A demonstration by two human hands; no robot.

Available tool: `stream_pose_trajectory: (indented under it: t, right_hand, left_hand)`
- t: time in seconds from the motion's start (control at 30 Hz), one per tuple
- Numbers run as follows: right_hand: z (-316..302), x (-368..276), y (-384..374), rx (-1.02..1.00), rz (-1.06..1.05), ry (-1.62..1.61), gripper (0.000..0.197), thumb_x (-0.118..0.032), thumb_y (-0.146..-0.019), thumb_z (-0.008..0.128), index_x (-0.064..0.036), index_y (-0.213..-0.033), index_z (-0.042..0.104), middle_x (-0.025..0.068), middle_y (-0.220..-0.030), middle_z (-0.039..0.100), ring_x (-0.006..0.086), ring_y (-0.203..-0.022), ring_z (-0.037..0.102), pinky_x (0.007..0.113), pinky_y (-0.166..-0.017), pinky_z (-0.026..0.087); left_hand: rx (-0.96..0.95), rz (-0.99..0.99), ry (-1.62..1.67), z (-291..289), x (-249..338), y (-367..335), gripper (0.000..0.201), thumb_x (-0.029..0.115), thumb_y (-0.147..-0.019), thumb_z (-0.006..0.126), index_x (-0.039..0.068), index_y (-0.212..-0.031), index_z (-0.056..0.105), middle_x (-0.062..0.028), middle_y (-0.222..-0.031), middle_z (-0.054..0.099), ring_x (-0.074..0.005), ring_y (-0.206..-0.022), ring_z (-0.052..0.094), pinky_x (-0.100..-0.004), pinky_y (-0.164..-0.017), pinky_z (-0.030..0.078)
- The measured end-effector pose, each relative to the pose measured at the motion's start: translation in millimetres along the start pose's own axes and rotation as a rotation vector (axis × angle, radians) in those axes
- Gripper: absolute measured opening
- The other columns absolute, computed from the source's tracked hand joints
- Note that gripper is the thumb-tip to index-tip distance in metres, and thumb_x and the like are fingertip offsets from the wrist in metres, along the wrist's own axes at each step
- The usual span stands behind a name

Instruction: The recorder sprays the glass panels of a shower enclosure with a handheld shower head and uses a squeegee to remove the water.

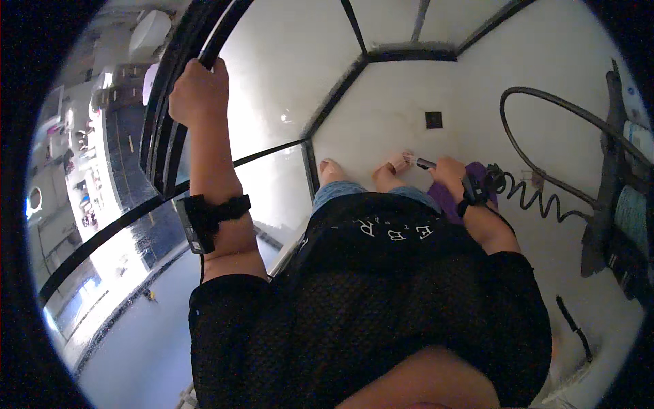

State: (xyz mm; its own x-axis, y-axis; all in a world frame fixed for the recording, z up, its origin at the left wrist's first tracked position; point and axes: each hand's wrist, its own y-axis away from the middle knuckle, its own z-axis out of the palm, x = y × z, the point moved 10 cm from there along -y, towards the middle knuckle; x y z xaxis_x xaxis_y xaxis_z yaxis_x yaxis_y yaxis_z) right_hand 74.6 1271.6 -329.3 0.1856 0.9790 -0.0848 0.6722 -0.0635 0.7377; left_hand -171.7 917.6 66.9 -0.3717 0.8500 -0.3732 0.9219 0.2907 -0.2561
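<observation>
Up at the left, my left hand (201, 92) is closed around the black metal edge of the glass shower door (221, 34), arm stretched out. Low on the right, my right hand (449, 177) grips a small dark spray nozzle (426, 163), its tip pointing left toward my foot (403, 162). What looks like a thin spray shows at that tip. A coiled black hose (538, 201) runs from near my right wrist to the fixtures on the right. A purple cloth (475, 172) hangs beside and partly behind this hand; whether the fingers hold it too, I cannot tell.
Black-framed glass panels enclose the pale shower floor (388, 95), which has a square black drain (434, 120). A grey shower hose (545, 99) loops at the right beside a dark wall fixture (608, 163). Beyond the door lie a dark cabinet (129, 136) and a white toilet (150, 34).
</observation>
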Motion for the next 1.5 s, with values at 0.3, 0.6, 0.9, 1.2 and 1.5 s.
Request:
stream_pose_trajectory:
  t: [0.3,0.6,0.9,1.2,1.5]
  right_hand:
    - [-46.8,-28.8,-5.6,0.13,-0.112,-0.174,0.04,-0.042,-0.076,0.05,-0.0039,-0.082,0.059,0.0189,-0.079,0.059,0.0354,-0.076,0.056,0.044,-0.066,0.044]
    - [-126.4,-65.9,56.6,0.213,-0.286,-0.446,0.033,-0.041,-0.075,0.051,-0.0091,-0.08,0.057,0.0136,-0.067,0.058,0.0342,-0.066,0.056,0.043,-0.061,0.043]
    - [-137.4,-86.6,44.6,0.375,-0.341,-0.529,0.033,-0.042,-0.075,0.052,-0.0091,-0.075,0.053,0.0141,-0.063,0.056,0.0343,-0.061,0.055,0.044,-0.056,0.042]
    - [-132.9,-127.2,60.6,0.237,-0.521,-0.588,0.034,-0.042,-0.075,0.051,-0.008,-0.072,0.052,0.0144,-0.062,0.056,0.0346,-0.063,0.055,0.044,-0.056,0.042]
    - [-129.6,-41.0,-5.4,0.465,-0.1,-0.716,0.041,-0.045,-0.078,0.048,-0.0054,-0.077,0.054,0.0161,-0.064,0.056,0.0355,-0.066,0.055,0.043,-0.057,0.043]
  left_hand:
    - [0.002,0.011,0.05,0.6,4.3,1.3,0.035,0.043,-0.074,0.049,0.01,-0.081,0.059,-0.0124,-0.079,0.063,-0.031,-0.078,0.061,-0.0416,-0.068,0.048]
    - [0.05,-0.019,0.033,-8.7,6.1,1.0,0.037,0.043,-0.073,0.05,0.009,-0.081,0.062,-0.0154,-0.081,0.062,-0.0308,-0.08,0.06,-0.0404,-0.07,0.047]
    - [0.104,0.034,0.015,-13.8,17.5,5.6,0.039,0.046,-0.074,0.048,0.01,-0.089,0.056,-0.0158,-0.079,0.062,-0.0346,-0.078,0.06,-0.0436,-0.068,0.047]
    - [0.122,0.075,-0.057,-5.8,24.8,4.7,0.041,0.046,-0.075,0.047,0.01,-0.095,0.052,-0.0169,-0.082,0.061,-0.0341,-0.079,0.06,-0.0435,-0.068,0.047]
    - [0.122,0.053,-0.039,-7.5,18.9,7.6,0.041,0.045,-0.076,0.046,0.012,-0.099,0.051,-0.0159,-0.08,0.062,-0.0336,-0.077,0.06,-0.0433,-0.066,0.047]
